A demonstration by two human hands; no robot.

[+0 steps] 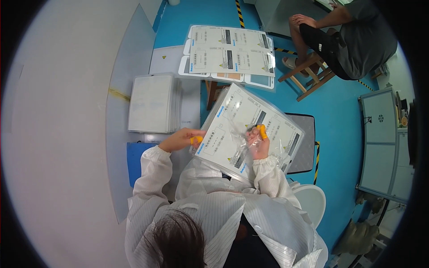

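Observation:
A stack of white printed label sheets (pixel 213 142) lies tilted in front of me, at lap height. Crumpled clear plastic film (pixel 241 134) spreads over its top, catching the light. My right hand (pixel 258 144) is closed on a bunch of this film above the stack's right half. At the stack's left edge, my left hand (pixel 181 138) grips the border of the printed sheets, its fingertips partly hidden there. Both hands wear orange finger cots, and white striped sleeves cover my arms.
Ahead, more printed sheets (pixel 230 53) lie on clear-edged panels. A pile of white panels (pixel 151 103) stands at the left beside a grey partition (pixel 129 58). A blue box (pixel 136 163) sits below it. At the far right, another person (pixel 357 40) sits on a wooden stool (pixel 313 76).

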